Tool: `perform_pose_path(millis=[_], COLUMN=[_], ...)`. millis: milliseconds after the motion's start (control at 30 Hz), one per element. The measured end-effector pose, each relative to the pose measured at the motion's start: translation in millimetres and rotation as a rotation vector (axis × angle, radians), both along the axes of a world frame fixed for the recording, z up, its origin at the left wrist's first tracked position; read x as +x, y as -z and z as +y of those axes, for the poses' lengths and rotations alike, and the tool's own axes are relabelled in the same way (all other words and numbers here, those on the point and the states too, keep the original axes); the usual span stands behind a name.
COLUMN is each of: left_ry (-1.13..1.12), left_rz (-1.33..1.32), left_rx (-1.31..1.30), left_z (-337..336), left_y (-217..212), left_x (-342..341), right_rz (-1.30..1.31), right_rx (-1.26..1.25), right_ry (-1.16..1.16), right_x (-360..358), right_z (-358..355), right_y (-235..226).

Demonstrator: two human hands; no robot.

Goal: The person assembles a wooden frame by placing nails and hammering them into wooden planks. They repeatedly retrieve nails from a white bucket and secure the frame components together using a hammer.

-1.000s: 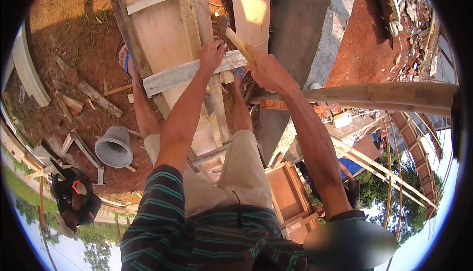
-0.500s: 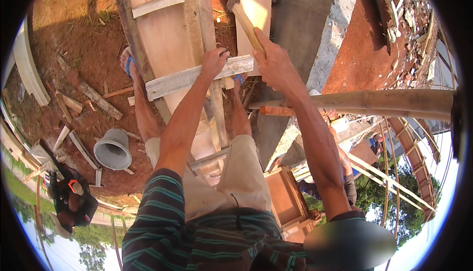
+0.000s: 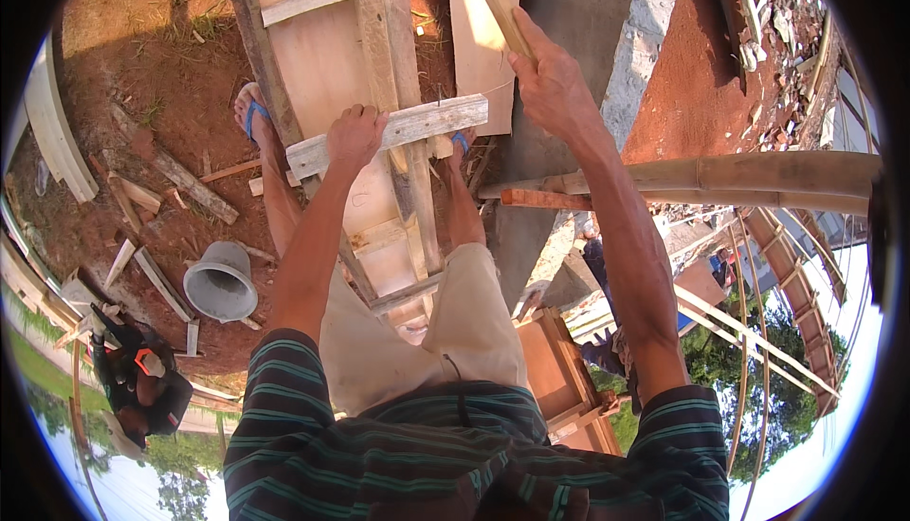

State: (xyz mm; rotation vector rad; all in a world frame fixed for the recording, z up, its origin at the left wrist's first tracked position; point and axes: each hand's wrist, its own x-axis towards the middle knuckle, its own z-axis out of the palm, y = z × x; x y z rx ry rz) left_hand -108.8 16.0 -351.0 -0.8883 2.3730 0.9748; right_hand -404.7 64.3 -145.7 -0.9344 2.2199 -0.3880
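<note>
The left hand (image 3: 357, 134) is curled over the left half of a pale wooden crosspiece (image 3: 431, 123), which lies across a plywood formwork panel (image 3: 322, 56) edged with timber rails; a thin nail (image 3: 439, 99) stands up from its right half, clear of the fingers. The right hand (image 3: 555, 85) is closed round the handle of a hammer (image 3: 500, 1), off to the right and well apart from the nail — its head is at the far edge of view, over a loose plywood strip (image 3: 483, 66). Feet in blue flip-flops (image 3: 253, 121) flank the panel. On the right a concrete beam (image 3: 573, 56) runs alongside, and a bamboo pole (image 3: 739, 180) crosses behind the right forearm — close on that side. On the left, a grey bucket (image 3: 221, 281) lies tipped among wood offcuts (image 3: 175, 178) on red soil.
</note>
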Motion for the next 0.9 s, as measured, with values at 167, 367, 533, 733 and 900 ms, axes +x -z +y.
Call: perform_pose_path(millis=[167,367,533,733,900], left_ry=[0.094,0.099,0.072,0.086,0.149], left_rz=[-0.132,-0.128,-0.151,-0.106,-0.108], left_rx=[0.017,-0.02,0.005,-0.014,-0.092], left_z=[-6.1,-12.8,-3.4,4.5,11.2], left_y=[-1.9,13.4,3.2,4.8,14.5], left_x=[-14.3,-20.9,-12.2,-11.2,-12.2], right_rz=[0.202,-0.458,-0.034,-0.281,-0.407], right_rx=[-0.249,0.63,0.078,0.392,0.447], right_ry=[0.324,-0.033,0.368,-0.001,-0.037], right_x=[13.1,18.6,-40.2,37.3,8.4], right_z=[-37.8,11.8,-70.2,25.7,-30.0], right_y=[-7.5,6.3,-52.9,24.6,-14.8])
